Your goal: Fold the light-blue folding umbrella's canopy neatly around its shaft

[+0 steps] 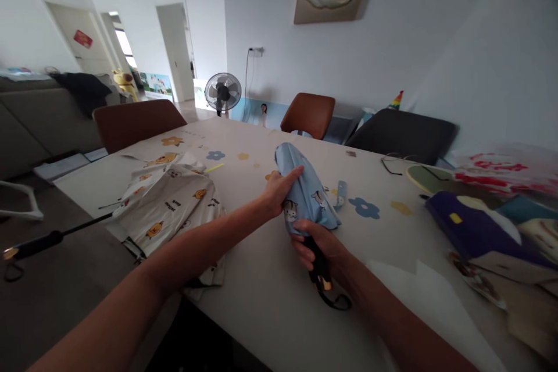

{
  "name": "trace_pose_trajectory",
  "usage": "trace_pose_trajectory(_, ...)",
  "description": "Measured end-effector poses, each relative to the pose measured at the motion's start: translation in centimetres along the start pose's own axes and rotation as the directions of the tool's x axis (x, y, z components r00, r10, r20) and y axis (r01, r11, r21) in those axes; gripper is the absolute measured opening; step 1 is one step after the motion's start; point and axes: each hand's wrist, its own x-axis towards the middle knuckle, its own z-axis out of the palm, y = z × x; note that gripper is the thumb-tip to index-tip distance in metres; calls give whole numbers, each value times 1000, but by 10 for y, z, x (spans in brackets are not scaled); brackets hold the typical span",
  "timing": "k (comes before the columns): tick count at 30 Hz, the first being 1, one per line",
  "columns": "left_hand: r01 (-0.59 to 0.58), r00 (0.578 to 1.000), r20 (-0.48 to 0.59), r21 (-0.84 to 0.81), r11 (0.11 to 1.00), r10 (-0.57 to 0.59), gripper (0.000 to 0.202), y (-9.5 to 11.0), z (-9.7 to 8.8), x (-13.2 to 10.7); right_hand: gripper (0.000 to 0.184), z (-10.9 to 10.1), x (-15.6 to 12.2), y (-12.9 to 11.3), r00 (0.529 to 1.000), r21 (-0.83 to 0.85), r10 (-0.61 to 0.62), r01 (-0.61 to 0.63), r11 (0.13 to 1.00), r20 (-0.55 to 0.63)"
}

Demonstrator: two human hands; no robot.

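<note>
A folded light-blue umbrella point(305, 186) with small cat prints lies over the middle of the table point(270, 302). My left hand point(281, 189) is wrapped round the blue canopy from the left, thumb along its side. My right hand point(320, 247) grips the umbrella's black handle point(321, 274) at the near end, and its wrist loop hangs below. The umbrella's closing strap point(340, 193) hangs loose on the right. A second umbrella point(170, 203), cream with yellow prints, lies half open at the table's left edge, its black handle point(37, 244) sticking out past the edge.
Brown chairs point(135, 122) point(308, 113) and a dark chair point(403, 133) stand round the flower-patterned table. Glasses point(392, 164), a purple box point(483, 232), bags and white paper point(431, 302) sit on the right. A standing fan point(223, 93) is behind, a sofa at far left.
</note>
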Motion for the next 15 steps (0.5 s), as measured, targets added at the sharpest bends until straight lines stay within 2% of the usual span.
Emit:
trace_pose_trajectory(2,18,1000,5,-25,1000,-18,31,-4,-1,0,31,-1,0,-1,999,39,24,-25,999,30)
trace_pose_trajectory(5,10,996,-90,-22,1000,-12,25,-8,-2,0,31,1,1,-3,997,53,76,-77,996,19)
trace_pose_trajectory(9,-42,979,-200,29,999,47,20,-8,-4,3,29,6,2,-4,987,36,91,-87,996,-133)
trace_pose_trajectory(13,-117,963,-236,66,991,130,15,-6,-5,3,26,11,4,-2,958,-5,11,-12,1000,-286)
trace_pose_trajectory(15,-140,956,-250,77,987,155,13,-6,-4,3,27,14,6,-1,939,-60,-8,-13,998,-344)
